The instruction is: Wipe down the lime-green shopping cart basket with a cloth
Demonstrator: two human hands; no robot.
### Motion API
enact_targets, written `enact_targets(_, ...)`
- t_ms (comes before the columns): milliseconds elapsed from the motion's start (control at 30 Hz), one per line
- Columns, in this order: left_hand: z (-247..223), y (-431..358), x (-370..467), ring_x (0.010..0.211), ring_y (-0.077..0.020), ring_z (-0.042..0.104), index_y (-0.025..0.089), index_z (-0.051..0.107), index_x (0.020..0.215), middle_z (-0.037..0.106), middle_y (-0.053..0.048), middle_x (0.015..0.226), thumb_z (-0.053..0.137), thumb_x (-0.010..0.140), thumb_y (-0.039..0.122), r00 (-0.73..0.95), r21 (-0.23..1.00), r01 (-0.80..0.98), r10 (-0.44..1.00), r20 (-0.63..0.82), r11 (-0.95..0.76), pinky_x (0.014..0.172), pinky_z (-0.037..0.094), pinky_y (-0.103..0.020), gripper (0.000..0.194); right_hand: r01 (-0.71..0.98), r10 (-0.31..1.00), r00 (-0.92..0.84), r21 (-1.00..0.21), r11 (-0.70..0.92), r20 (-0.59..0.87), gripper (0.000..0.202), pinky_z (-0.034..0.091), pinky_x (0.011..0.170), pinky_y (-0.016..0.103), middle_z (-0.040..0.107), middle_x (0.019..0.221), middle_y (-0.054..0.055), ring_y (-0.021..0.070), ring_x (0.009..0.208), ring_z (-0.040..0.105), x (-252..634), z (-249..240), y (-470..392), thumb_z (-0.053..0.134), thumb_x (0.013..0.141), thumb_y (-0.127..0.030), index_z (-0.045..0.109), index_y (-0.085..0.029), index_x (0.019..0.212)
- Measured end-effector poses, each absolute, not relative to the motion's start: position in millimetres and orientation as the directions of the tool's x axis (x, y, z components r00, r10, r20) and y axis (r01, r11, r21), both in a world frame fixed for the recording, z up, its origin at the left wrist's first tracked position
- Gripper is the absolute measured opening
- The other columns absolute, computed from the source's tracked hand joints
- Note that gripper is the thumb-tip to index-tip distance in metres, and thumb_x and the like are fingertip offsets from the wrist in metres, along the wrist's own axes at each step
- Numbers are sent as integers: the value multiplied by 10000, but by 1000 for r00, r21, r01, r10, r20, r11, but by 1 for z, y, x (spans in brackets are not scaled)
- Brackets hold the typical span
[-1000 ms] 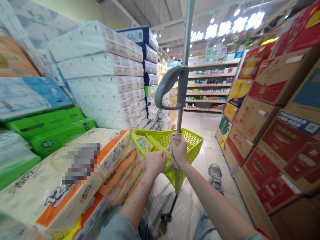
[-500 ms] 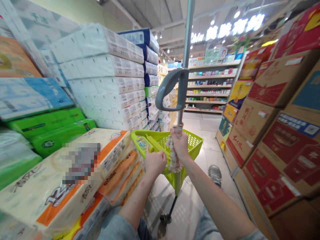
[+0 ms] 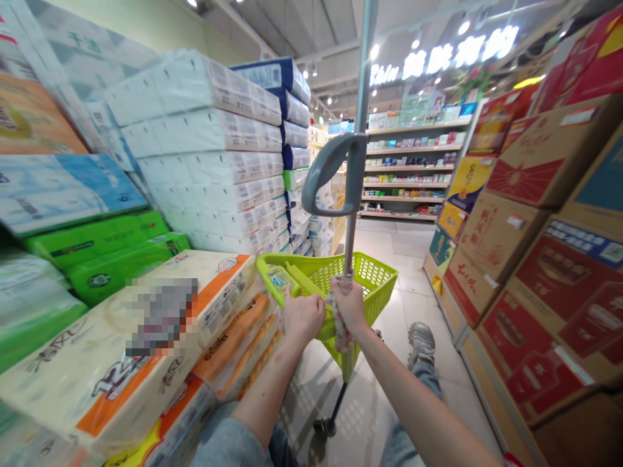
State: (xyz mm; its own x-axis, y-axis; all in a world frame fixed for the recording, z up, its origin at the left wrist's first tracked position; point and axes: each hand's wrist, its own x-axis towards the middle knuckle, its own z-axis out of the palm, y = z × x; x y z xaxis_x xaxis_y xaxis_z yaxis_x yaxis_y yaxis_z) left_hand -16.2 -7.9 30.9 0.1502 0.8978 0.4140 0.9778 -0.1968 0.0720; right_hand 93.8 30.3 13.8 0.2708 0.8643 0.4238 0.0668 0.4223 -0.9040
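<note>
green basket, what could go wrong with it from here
The basket stands close beside stacked packs, so it might catch on them if it rolls.

The right hand grips a patterned cloth around the pole; that hold might slip.

With a wheel below, it could shift under the left hand.

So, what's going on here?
A person is in a shop aisle with a green basket on wheels. Their right hand holds a patterned cloth around the metal pole, below the gray handle. Their left hand holds the basket's near edge. Wrapped packs are piled on one side and boxes on the other.
</note>
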Motion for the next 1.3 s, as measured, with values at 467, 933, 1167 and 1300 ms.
enact_targets(467, 30, -10, -15, 678, -166, 619, 214, 676, 734, 703, -40, 714, 267, 887, 307, 142, 71, 980, 899, 414, -188, 1060, 112, -453, 447, 102, 795, 336, -859, 502, 505, 318, 414, 512, 214, 609, 594, -6, 107, 524, 538, 94, 61, 25, 566, 750, -464, 615, -150, 729)
enact_targets(933, 32, -13, -16, 689, -171, 614, 206, 665, 706, 704, -48, 725, 284, 880, 312, 115, 118, 977, 906, 406, -177, 1032, 185, -450, 432, 184, 805, 299, -859, 478, 512, 312, 415, 527, 237, 613, 593, 14, 127, 538, 552, 95, 44, 31, 562, 747, -447, 595, -156, 641)
enact_targets(1167, 30, -12, -16, 657, -170, 612, 205, 670, 702, 695, -46, 692, 279, 880, 295, 136, 95, 976, 891, 434, -195, 1044, 145, -458, 439, 121, 828, 293, -878, 463, 478, 289, 411, 525, 230, 609, 604, -2, 117, 534, 544, 94, 37, 26, 553, 758, -438, 608, -159, 704)
enact_targets(1300, 31, -14, -15, 656, -166, 614, 209, 670, 697, 692, -39, 685, 271, 883, 295, 132, 87, 978, 887, 443, -189, 1050, 144, -443, 448, 121, 852, 302, -904, 410, 427, 286, 429, 540, 243, 623, 605, 7, 132, 542, 562, 94, 15, 17, 557, 750, -437, 614, -158, 718)
